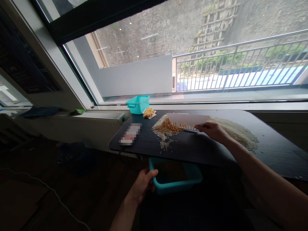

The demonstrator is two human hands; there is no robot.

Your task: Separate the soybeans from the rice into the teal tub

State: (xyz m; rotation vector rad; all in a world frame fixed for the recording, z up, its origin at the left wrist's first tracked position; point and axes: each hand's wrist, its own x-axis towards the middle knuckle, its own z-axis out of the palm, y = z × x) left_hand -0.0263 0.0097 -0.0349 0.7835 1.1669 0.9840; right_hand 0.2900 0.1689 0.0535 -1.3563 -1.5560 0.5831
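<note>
My left hand (143, 183) grips the left rim of a teal basket (190, 183), held just below the near edge of the dark table (197, 150). The basket has brownish grains inside. My right hand (213, 130) holds a white flat scraper with a toothed edge (187, 120) on the tabletop. The scraper rests against a pile of yellow beans (169, 127) mixed with white rice (164, 141). A larger spread of white rice (237, 131) lies to the right, behind my right hand.
A second teal basket (138, 104) stands at the table's back left, with a small pile of yellow pieces on paper (149, 112) beside it. A blurred flat object (130, 133) lies at the left end. A window and radiator (101, 116) are behind.
</note>
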